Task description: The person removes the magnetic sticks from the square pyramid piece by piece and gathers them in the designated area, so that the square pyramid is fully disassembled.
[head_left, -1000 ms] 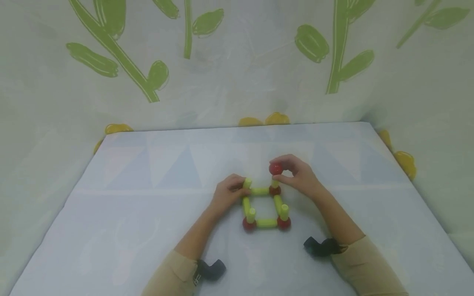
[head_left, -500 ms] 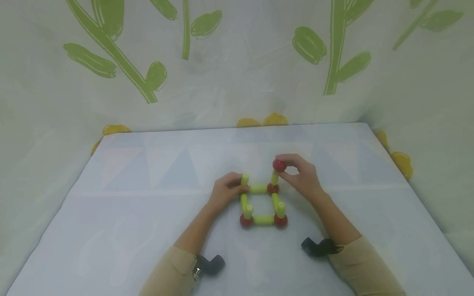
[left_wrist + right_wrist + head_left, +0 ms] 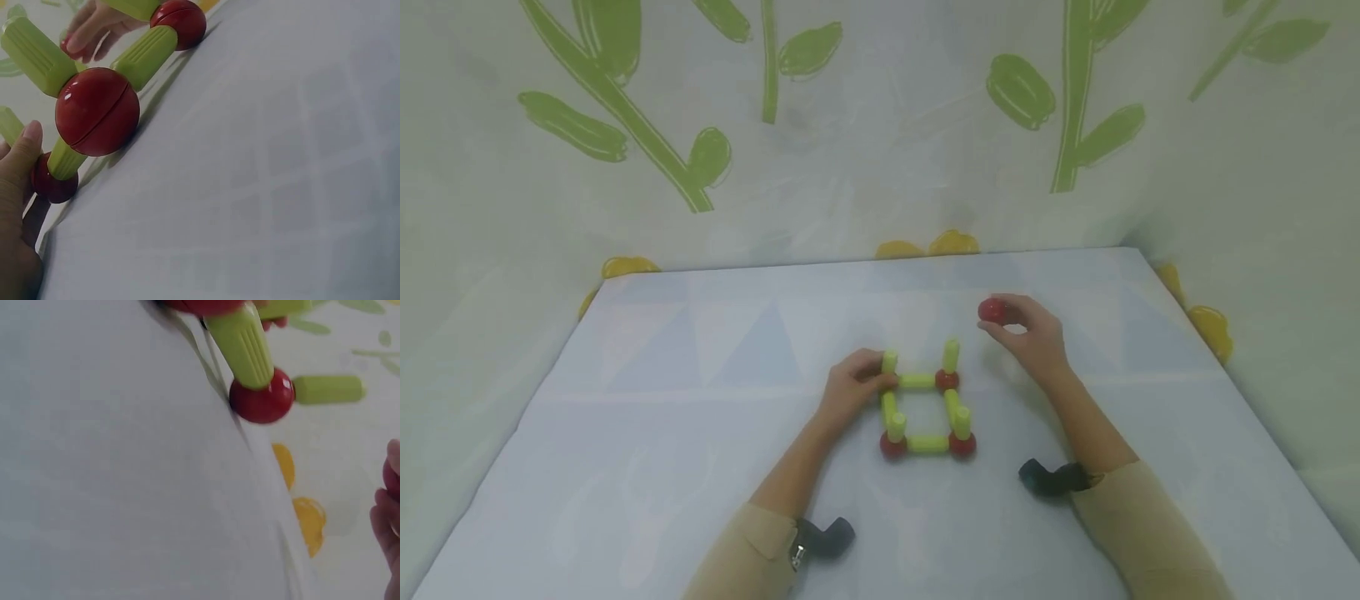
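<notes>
A square of light-green rods (image 3: 928,444) joined by red balls (image 3: 962,444) lies on the table, with a short green rod standing up at each corner. My left hand (image 3: 850,387) holds its far-left corner, thumb against the red ball there; the left wrist view shows that thumb (image 3: 26,147) by the corner ball (image 3: 55,181). Up and to the right of the square, my right hand (image 3: 1033,333) pinches a loose red ball (image 3: 991,311) between thumb and fingers. The far-right upright rod (image 3: 951,356) has a bare top. In the right wrist view, the pinched ball (image 3: 391,480) is partly cut off.
The square stands on a white table (image 3: 625,467) with a faint triangle pattern. Behind the table's far edge hangs a pale cloth (image 3: 880,150) printed with green leaves and yellow shapes. Dark wrist mounts (image 3: 827,538) sit at both cuffs.
My right hand has lifted the red ball off the top of the far-right upright rod and carried it right and away. The left hand keeps its hold on the corner.
</notes>
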Demonstrator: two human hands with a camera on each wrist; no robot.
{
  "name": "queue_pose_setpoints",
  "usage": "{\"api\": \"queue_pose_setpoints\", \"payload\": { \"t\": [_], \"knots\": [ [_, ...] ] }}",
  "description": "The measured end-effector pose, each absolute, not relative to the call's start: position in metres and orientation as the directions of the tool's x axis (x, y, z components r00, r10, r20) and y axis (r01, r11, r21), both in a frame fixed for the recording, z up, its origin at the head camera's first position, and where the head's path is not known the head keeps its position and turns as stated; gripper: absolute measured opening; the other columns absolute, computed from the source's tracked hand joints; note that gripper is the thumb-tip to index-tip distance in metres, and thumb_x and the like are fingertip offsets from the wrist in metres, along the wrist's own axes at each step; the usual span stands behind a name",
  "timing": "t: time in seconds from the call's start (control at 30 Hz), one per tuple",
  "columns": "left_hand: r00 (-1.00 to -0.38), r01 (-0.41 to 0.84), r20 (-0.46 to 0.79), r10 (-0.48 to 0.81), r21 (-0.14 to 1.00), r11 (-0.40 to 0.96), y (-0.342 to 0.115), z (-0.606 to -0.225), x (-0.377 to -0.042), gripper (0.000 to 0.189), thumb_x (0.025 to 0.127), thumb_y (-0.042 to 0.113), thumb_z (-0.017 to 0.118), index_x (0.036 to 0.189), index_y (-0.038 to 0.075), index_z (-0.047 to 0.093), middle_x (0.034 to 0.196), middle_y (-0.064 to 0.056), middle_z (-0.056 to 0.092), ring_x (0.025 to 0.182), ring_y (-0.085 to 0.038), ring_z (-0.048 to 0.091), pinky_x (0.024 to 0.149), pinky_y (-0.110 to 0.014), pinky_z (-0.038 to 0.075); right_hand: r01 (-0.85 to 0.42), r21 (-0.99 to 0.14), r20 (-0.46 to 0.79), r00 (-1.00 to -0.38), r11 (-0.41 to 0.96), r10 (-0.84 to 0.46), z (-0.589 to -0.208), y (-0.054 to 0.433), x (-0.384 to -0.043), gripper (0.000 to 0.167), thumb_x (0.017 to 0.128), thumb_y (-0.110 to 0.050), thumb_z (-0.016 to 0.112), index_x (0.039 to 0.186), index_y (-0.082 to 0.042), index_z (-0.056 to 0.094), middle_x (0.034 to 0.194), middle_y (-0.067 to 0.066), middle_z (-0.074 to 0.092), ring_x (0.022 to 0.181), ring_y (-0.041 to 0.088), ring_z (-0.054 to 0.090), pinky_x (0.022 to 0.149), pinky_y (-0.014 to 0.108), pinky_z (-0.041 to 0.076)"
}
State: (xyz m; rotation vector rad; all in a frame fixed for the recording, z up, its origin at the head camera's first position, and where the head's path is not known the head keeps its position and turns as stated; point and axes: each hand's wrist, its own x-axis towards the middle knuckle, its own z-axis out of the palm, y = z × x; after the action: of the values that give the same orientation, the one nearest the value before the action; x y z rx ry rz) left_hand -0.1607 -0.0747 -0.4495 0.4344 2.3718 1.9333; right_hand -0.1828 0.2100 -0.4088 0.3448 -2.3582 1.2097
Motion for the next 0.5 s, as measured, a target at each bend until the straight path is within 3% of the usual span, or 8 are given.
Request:
{"api": "queue_pose_setpoints", "payload": {
  "t": [0.17, 0.2, 0.5],
  "knots": [
    [-0.944, 0.255, 0.205, 0.257, 0.950, 0.179, -0.076, -0.454, -0.162, 0.035, 0.077, 0.014, 0.076, 0.109, 0.005, 0.067, 0.105, -0.010, 0.067, 0.102, -0.022, 0.062, 0.093, -0.026, 0.049, -0.171, -0.801, 0.279, -0.954, 0.574, 0.106, -0.415, 0.219, -0.201, 0.050, 0.084, -0.041, 0.069, 0.122, -0.010, 0.060, 0.117, 0.009, 0.064, 0.106, 0.023, 0.059, 0.095, 0.041, 0.049],
    [-0.942, 0.268, 0.218, 0.257, 0.946, 0.182, -0.076, -0.454, -0.162, 0.034, 0.077, 0.014, 0.076, 0.109, 0.005, 0.068, 0.105, -0.009, 0.067, 0.101, -0.022, 0.062, 0.092, -0.026, 0.050, -0.134, -0.814, 0.241, -0.964, 0.565, 0.117, -0.416, 0.221, -0.205, 0.051, 0.084, -0.043, 0.068, 0.123, -0.011, 0.060, 0.118, 0.009, 0.063, 0.108, 0.023, 0.059, 0.095, 0.041, 0.049],
    [-0.929, 0.293, 0.247, 0.275, 0.946, 0.139, -0.075, -0.456, -0.161, 0.034, 0.077, 0.011, 0.076, 0.108, 0.003, 0.067, 0.102, -0.011, 0.066, 0.099, -0.022, 0.063, 0.089, -0.026, 0.051, -0.027, -0.816, 0.102, -0.990, 0.577, 0.098, -0.426, 0.227, -0.236, 0.051, 0.091, -0.028, 0.063, 0.135, -0.006, 0.049, 0.131, 0.016, 0.054, 0.115, 0.031, 0.053, 0.098, 0.045, 0.046]
  ]
}}
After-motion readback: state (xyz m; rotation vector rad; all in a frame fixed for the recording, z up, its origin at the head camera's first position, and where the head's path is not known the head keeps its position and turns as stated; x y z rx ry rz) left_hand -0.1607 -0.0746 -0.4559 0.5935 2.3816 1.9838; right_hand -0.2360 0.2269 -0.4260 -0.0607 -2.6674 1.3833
